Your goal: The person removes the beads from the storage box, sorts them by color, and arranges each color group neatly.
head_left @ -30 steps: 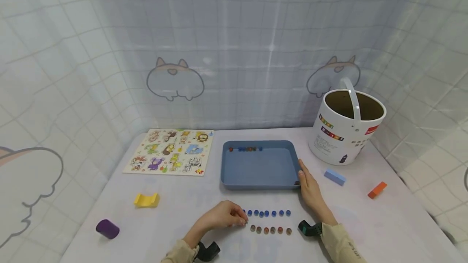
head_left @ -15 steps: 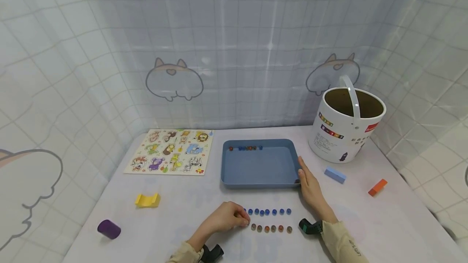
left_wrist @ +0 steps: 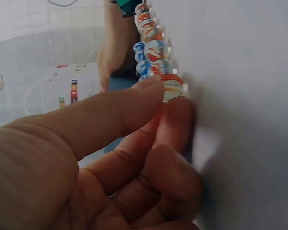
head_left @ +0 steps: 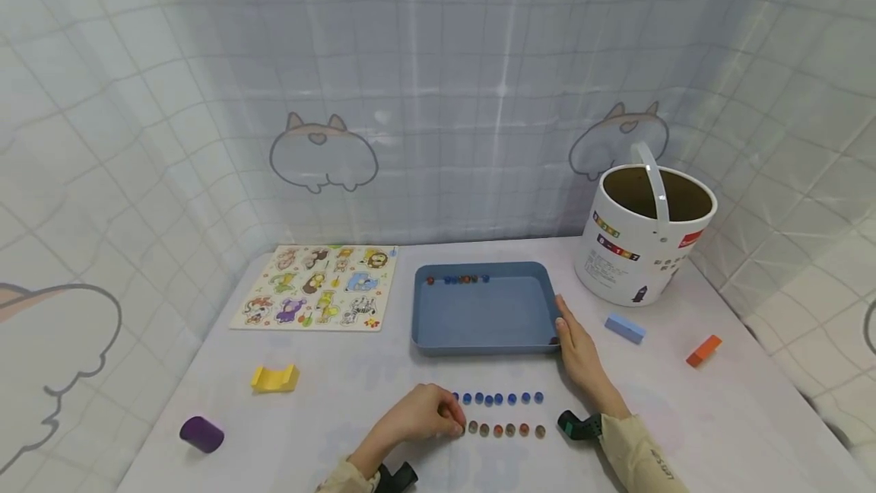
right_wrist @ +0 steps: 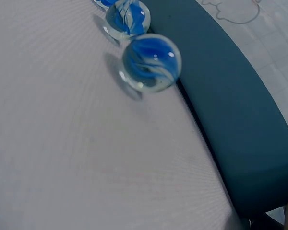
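**Left grip point(head_left: 427, 411) pinches a glass marble point(left_wrist: 174, 87)**

The left grip is clamped on the marble, a clear one with orange swirls. More orange-swirl marbles point(head_left: 498, 430) sit in a row to the right of this grip, and a row of blue marbles point(head_left: 498, 399) lies just past them. The right grip point(head_left: 582, 350) touches the blue tray point(head_left: 486, 326) on its left with straight fingers point(head_left: 567, 313).

From the head I look forward and down across the table point(head_left: 342, 394); my left-wrist view sits low and close, tipped sideways along the orange-streaked marbles point(left_wrist: 156, 49); my right-wrist view, also very near, shares the blue marbles point(right_wrist: 151, 63) and tray point(right_wrist: 235, 110) with the head view.
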Available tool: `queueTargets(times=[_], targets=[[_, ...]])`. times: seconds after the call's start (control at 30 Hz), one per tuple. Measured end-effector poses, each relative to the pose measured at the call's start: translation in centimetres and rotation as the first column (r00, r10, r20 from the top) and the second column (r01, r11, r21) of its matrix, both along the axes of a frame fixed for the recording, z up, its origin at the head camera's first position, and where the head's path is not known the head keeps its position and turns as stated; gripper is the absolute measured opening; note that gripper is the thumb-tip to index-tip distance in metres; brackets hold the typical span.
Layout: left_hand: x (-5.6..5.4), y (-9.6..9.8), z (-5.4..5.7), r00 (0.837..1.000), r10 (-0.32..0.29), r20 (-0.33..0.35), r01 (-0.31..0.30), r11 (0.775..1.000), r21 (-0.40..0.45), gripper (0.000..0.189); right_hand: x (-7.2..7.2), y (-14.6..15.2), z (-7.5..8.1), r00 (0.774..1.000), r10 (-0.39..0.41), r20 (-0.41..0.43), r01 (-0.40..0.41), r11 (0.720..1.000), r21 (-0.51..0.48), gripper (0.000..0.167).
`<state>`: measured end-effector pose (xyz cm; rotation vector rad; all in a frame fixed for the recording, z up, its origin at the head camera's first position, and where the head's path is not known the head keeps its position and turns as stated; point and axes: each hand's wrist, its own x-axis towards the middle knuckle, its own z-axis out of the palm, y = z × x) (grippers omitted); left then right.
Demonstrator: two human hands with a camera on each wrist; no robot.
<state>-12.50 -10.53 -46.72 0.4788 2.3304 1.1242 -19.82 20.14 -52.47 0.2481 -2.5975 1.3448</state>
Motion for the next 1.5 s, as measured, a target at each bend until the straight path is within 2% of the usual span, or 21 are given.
queueTargets(times=[0.07,0.17,0.27,0.33,0.43,0.5,0.63,0.77,0.87,1.03,1.17,1.37,1.43,1.5], targets=[[-0.3,0.1,0.7,0.999,-0.006,-0.034,0.006,1.000,0.000,0.003,0.0,0.2,0.1,1.000,0.001,-0.009,-0.001,1.000,0.015,0.050],[-1.6,1.0,2.5,0.994,-0.019,-0.110,0.022,0.999,0.028,0.008,-0.1,0.6,0.2,1.000,-0.015,-0.027,0.015,1.000,0.020,0.050],[-4.1,2.6,4.1,0.991,-0.026,-0.128,0.040,0.993,0.115,0.020,-0.3,0.9,0.3,0.999,-0.024,-0.041,0.025,1.000,0.017,0.050],[-6.0,4.0,4.7,0.997,-0.018,-0.080,0.032,0.985,0.169,0.025,-0.3,0.8,0.3,0.999,-0.015,-0.035,0.015,1.000,0.008,0.050],[-8.7,6.1,4.8,1.000,-0.012,-0.012,0.014,0.976,0.215,0.032,-0.2,0.4,0.1,1.000,0.003,-0.018,-0.003,1.000,0.001,0.050],[-10.3,7.5,4.4,0.999,-0.026,0.022,0.020,0.978,0.206,0.036,0.0,0.2,-0.1,1.000,0.001,-0.013,-0.002,1.000,-0.009,0.050],[-12.4,10.0,2.9,0.996,-0.041,0.077,0.029,0.987,0.156,0.042,0.1,-0.1,-0.5,1.000,-0.002,-0.023,0.002,1.000,-0.012,0.050],[-12.9,12.3,1.8,0.996,0.007,0.085,-0.010,0.999,0.035,0.037,0.0,-0.1,-0.4,0.999,-0.006,-0.033,0.006,1.000,-0.002,0.050],[-12.8,13.6,1.4,0.997,0.030,0.071,-0.026,0.998,-0.063,0.029,0.0,-0.1,-0.4,0.999,-0.015,-0.039,0.015,1.000,-0.002,0.050],[-12.5,15.1,0.8,0.997,0.063,0.033,-0.059,0.992,-0.114,0.021,0.0,-0.1,-0.4,0.999,-0.021,-0.040,0.021,1.000,-0.006,0.050],[-12.4,16.0,0.4,0.999,0.037,-0.034,-0.042,0.988,-0.151,0.021,0.1,-0.2,-0.4,0.999,-0.023,-0.039,0.022,1.000,-0.005,0.049],[-12.4,17.0,0.4,0.989,-0.037,-0.143,0.000,0.967,-0.254,0.037,0.1,-0.2,-0.2,0.999,-0.024,-0.028,0.023,1.000,-0.009,0.049],[-12.4,17.1,0.5,0.984,-0.060,-0.170,0.011,0.961,-0.276,0.037,0.1,-0.1,-0.1,1.000,-0.022,-0.021,0.021,1.000,-0.013,0.049],[-12.4,17.0,0.5,0.984,-0.062,-0.168,0.016,0.966,-0.260,0.030,0.1,-0.1,-0.1,1.000,-0.020,-0.019,0.019,1.000,-0.010,0.049]])
